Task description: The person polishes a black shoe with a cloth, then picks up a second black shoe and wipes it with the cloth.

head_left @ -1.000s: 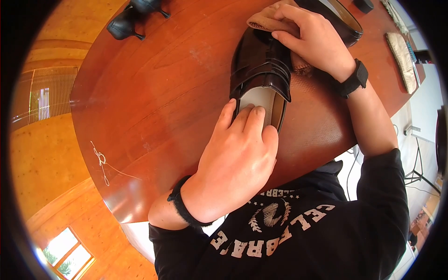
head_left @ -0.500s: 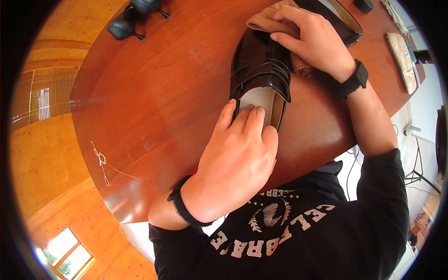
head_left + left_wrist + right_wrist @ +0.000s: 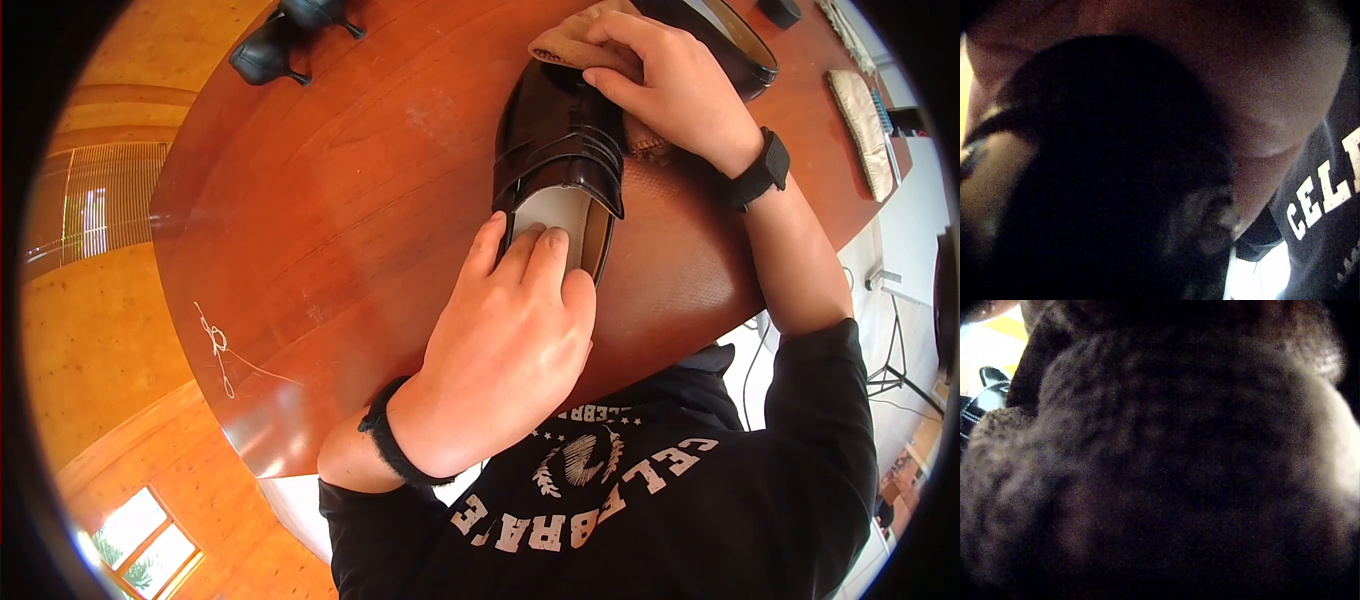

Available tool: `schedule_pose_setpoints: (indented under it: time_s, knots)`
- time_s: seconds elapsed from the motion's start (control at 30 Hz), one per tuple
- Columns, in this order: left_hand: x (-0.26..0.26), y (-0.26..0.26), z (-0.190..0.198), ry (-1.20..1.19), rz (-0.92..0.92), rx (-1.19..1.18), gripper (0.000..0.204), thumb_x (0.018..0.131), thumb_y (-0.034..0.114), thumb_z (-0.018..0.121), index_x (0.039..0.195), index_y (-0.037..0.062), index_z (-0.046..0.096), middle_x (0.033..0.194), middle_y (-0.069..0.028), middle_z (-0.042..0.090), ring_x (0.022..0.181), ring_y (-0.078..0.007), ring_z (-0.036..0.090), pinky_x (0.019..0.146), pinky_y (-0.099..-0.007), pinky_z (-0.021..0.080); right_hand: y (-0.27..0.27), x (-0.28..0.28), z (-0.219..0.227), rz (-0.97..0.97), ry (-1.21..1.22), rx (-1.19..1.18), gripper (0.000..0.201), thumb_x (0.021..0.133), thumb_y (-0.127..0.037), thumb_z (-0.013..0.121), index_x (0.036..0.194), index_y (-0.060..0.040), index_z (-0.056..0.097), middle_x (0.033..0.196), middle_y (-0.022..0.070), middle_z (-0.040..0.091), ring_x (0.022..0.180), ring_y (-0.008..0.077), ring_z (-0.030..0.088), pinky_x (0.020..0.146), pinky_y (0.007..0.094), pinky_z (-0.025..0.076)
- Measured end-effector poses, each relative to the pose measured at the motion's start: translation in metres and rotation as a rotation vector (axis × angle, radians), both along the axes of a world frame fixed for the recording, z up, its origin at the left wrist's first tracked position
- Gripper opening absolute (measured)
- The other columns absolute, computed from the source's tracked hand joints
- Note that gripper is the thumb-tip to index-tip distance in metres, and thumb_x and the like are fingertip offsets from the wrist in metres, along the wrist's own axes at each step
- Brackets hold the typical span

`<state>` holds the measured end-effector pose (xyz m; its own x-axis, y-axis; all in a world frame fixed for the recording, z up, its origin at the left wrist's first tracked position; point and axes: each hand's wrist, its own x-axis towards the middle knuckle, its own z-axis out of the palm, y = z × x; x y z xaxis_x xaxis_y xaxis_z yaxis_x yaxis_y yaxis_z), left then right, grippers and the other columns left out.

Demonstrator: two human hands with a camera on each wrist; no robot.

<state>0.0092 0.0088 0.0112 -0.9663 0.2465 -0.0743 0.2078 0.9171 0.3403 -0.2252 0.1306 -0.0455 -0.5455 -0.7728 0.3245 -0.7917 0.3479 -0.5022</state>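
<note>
The left hand (image 3: 510,350) has its grip round the heel end of a dark, glossy shoe (image 3: 540,115), fingers reaching into the opening; the right hand (image 3: 690,95) has a narrow grip, bunching a tan cloth (image 3: 575,42) at the toe. Holding from inside probably steadies the shoe against the cloth's pressure and leaves the polished upper uncovered. The toe points away from the body, likely so the right hand can reach it easily. The shoe is over the worktop (image 3: 350,150); whether its whole sole rests there cannot be told. Beyond the right hand sits another dark shoe (image 3: 725,75).

Only the head view shows both hands and the shoe's pale lining together. The left wrist view is mostly shadow, with larger shirt lettering (image 3: 1329,194); the right wrist view brings out a coarse, dim texture close up, and no fingertips clearly.
</note>
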Motion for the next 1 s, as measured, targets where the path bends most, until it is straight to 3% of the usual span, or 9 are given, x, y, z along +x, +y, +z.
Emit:
schedule_pose_setpoints:
  time_s: [0.67,0.87,1.0]
  knots:
    - [-0.001,0.0,0.001,-0.004,-0.002,-0.014,0.041,0.067,0.017,0.086,0.091,0.0005,0.058,0.116,-0.0228,0.055,0.104,-0.037,0.062,0.109,-0.0531,0.041,-0.001,0.003,0.0,0.011,0.036,-0.055,0.03,0.089,-0.02,0.074,0.111,-0.0011,0.066,0.099,0.0177,0.069,0.09,0.0389,0.066,0.08,0.0405,0.053]
    - [-0.002,0.0,0.001,0.007,-0.004,-0.007,0.041,0.067,0.017,0.086,0.091,0.0007,0.058,0.116,-0.0228,0.055,0.103,-0.037,0.062,0.108,-0.0533,0.042,0.0,-0.001,0.001,0.25,-0.039,-0.064,0.025,0.09,-0.017,0.074,0.108,-0.0016,0.067,0.093,0.0157,0.065,0.082,0.0372,0.064,0.078,0.0398,0.054]
    - [-0.001,0.001,-0.001,0.021,-0.003,-0.002,0.041,0.066,0.017,0.086,0.091,0.0008,0.058,0.116,-0.0227,0.055,0.102,-0.0369,0.062,0.108,-0.0536,0.042,0.002,-0.013,-0.009,-0.029,0.124,-0.058,0.025,0.093,-0.021,0.07,0.109,-0.0018,0.068,0.098,0.0189,0.07,0.086,0.039,0.067,0.08,0.0424,0.054]
